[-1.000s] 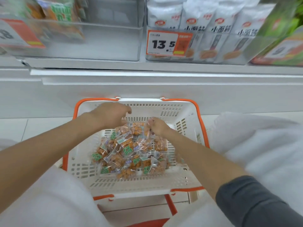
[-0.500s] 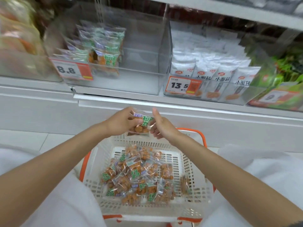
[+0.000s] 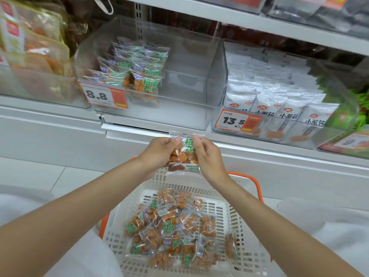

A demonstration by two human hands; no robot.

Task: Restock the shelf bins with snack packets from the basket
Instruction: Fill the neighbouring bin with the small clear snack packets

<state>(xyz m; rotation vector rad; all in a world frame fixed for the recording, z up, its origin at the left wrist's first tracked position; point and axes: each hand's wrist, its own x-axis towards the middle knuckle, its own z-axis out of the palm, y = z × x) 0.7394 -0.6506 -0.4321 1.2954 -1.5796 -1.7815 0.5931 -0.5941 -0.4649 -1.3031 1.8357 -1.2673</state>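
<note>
Forearms reach in bare from the bottom corners and converge above a white basket with orange handles, where a heap of loose snack packets lies on the slatted floor. Over the basket's far rim the left hand and right hand meet. Each pinches an upper corner of one snack packet between thumb and curled fingers. The packet hangs upright between them, green print facing the person. It is in the air before the shelf edge, below and apart from the clear bin, whose price tag reads 8.8. Matching packets stand in rows at that bin's left side. White packs fill the bin to its right.
</note>
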